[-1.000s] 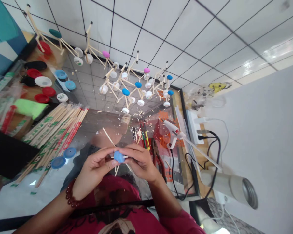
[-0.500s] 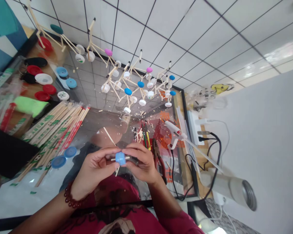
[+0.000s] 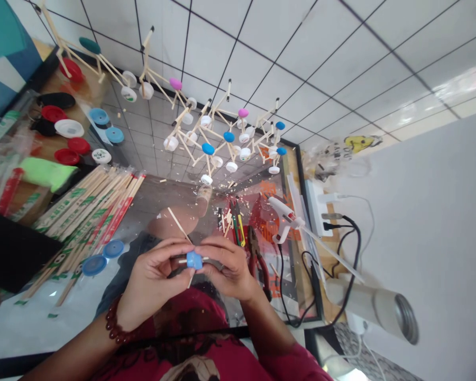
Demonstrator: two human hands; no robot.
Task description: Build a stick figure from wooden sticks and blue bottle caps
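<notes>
Both my hands meet over the near edge of a glass-topped table (image 3: 150,201). Between them sits a small blue bottle cap (image 3: 193,260) with thin wooden sticks (image 3: 191,277) fixed to it. My left hand (image 3: 153,280) pinches the cap from the left, fingers closed. My right hand (image 3: 228,267) grips the same piece from the right, fingers curled. A bead bracelet (image 3: 115,323) circles my left wrist.
Several stick-and-cap figures (image 3: 222,140) stand at the table's far side. Wrapped chopsticks (image 3: 91,211) and loose blue caps (image 3: 101,256) lie left. Pliers (image 3: 257,254), a glue gun (image 3: 283,217), cables and a power strip (image 3: 315,206) lie right, near a steel cup (image 3: 381,307).
The cap piece has turned slightly between my fingers. Both hands stay in nearly the same place.
</notes>
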